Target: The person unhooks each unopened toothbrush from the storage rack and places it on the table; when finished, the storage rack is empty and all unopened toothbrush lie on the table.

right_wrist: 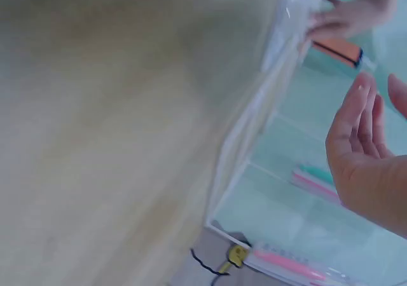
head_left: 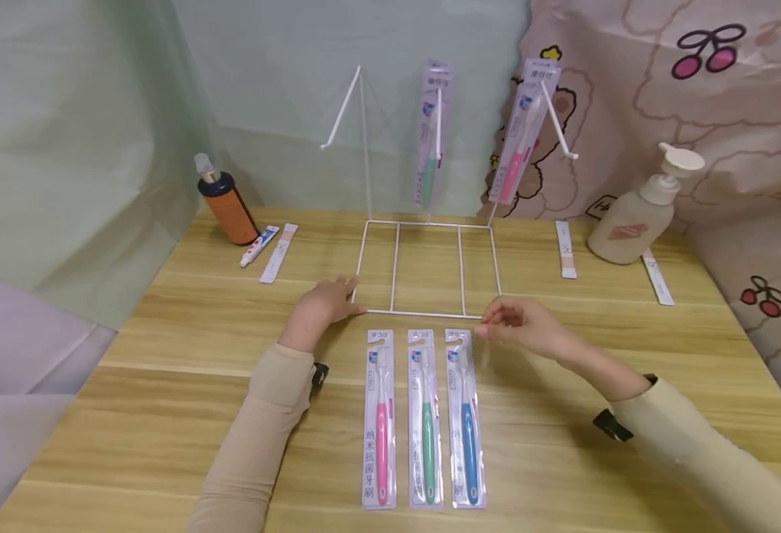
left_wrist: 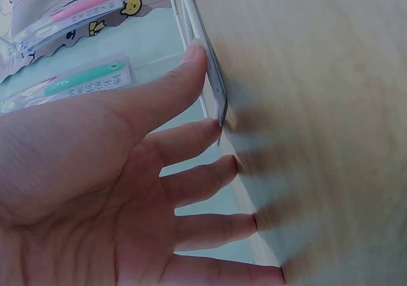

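Observation:
A white wire rack with upright hooks stands on the wooden table. My left hand is at its front left corner, thumb against the wire and straight fingertips on the tabletop, as the left wrist view shows. Close to the front right corner hovers my right hand, fingers loosely bent and holding nothing. Three packaged toothbrushes lie side by side before the rack: pink, green and blue. A packaged green toothbrush hangs from the middle hook, a packaged pink toothbrush from the right one.
An orange bottle, a small toothpaste tube and a paper sachet sit at the back left. At the back right are a pump bottle and two more sachets, one nearer the rack. Cloth drapes behind the table.

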The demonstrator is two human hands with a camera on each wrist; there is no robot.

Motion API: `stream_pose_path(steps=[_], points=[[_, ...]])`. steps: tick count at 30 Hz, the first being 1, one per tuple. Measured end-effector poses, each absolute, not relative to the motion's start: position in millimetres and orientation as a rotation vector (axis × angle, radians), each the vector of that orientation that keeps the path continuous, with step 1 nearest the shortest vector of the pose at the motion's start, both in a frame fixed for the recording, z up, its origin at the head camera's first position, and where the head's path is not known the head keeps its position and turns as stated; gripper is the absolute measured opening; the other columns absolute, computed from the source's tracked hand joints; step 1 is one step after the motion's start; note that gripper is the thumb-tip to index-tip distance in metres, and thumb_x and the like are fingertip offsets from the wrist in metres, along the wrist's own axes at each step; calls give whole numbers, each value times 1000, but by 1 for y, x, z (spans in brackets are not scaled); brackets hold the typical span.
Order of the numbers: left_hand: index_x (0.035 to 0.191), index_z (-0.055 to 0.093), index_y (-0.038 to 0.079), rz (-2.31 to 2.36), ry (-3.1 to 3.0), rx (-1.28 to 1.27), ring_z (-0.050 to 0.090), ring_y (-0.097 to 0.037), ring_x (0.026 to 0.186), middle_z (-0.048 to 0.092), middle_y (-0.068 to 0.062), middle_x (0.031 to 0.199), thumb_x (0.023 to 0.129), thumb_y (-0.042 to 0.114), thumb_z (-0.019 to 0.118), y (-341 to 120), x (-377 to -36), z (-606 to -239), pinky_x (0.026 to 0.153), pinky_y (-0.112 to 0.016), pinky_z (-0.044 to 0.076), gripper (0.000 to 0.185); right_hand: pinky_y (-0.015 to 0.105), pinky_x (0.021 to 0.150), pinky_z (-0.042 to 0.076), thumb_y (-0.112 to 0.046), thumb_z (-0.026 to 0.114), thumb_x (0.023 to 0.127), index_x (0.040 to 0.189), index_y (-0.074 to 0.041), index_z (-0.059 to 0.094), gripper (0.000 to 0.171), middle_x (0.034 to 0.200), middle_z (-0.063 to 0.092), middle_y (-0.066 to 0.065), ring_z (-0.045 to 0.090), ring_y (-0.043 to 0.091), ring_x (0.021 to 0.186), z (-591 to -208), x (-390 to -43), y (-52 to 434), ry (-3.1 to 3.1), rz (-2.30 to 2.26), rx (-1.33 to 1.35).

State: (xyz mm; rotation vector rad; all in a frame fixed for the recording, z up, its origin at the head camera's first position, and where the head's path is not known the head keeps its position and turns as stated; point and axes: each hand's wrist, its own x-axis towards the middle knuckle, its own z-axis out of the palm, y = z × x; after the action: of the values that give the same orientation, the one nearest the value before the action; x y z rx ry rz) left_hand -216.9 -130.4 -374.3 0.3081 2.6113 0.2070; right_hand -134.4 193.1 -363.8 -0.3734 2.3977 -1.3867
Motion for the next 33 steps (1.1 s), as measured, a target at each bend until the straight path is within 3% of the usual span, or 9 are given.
stream_pose_path(steps=[8,16,20,29,33], points=[[150,15,11,219,2616,293,19,-47,135,13,-19,154,95,42,49,-131,-220,-375,108,-58,25,72,29,79,53,-12,60,90,113,7,54,30,98,62,14,61,21,88,-343,-188,183,2478,-1493,-305],[150,15,12,203,2615,292,20,-47,136,13,-17,154,95,43,49,-131,-219,-377,108,-56,28,72,19,69,50,-19,65,88,109,0,57,29,90,61,-4,57,6,79,-335,-238,165,2560,-1649,-189],[150,15,13,187,2616,294,21,-47,135,13,-17,154,94,43,49,-131,-219,-378,107,-56,29,72,20,72,49,-17,66,88,110,1,57,30,92,60,-3,56,8,82,-331,-259,154,2600,-1731,-152],[150,15,13,172,2621,287,21,-47,135,14,-17,154,95,43,48,-129,-217,-376,106,-57,29,72,29,90,47,-32,71,82,116,-5,54,46,113,58,4,54,17,105,-319,-294,134,2650,-1786,-9],[150,14,13,184,2612,275,19,-46,136,13,-16,154,95,43,48,-130,-216,-375,107,-58,28,72,28,89,47,-34,72,81,111,-10,55,42,110,58,2,54,16,103,-313,-303,126,2696,-1732,59]])
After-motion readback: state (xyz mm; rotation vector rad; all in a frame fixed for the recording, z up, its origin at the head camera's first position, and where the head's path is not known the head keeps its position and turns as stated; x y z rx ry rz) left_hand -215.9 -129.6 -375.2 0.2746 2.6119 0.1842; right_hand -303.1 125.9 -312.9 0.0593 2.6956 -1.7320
